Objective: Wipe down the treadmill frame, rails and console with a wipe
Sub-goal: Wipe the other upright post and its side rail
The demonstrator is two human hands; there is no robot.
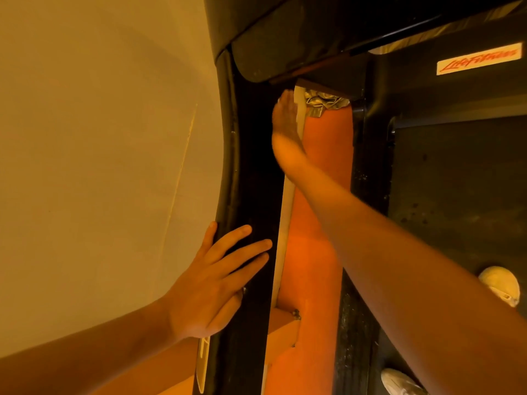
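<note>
I have the left hand (216, 280) lying flat on the near stretch of the black treadmill rail (251, 166). Its fingers are spread and straight, pressing on the surface and gripping nothing, and its thumb lies at the rail's left edge beside the pale wall (99, 138).

The right arm crosses over the rail's right edge, and the right hand (285, 129) is at the rail's far end, just under the dark curved housing (285, 38). That hand is blurred. Its fingers look straight and close together, laid against the surface rather than curled. A small white sheet, the wipe (300, 106), shows at the right edge of those fingers, touching them. I cannot tell whether the thumb pinches it.

Just beside the wipe, to its right, a crumpled silvery wad (325, 102) sits at the far end of the orange floor strip (313, 266). A pale band (281, 243) runs along the rail's right edge, between the black surface and the orange.

Further right lies the dark treadmill deck (456, 181), with a white label in red script (479, 61) near its far right corner. Two white shoes (502, 283) (399, 380) stand at its near end.
</note>
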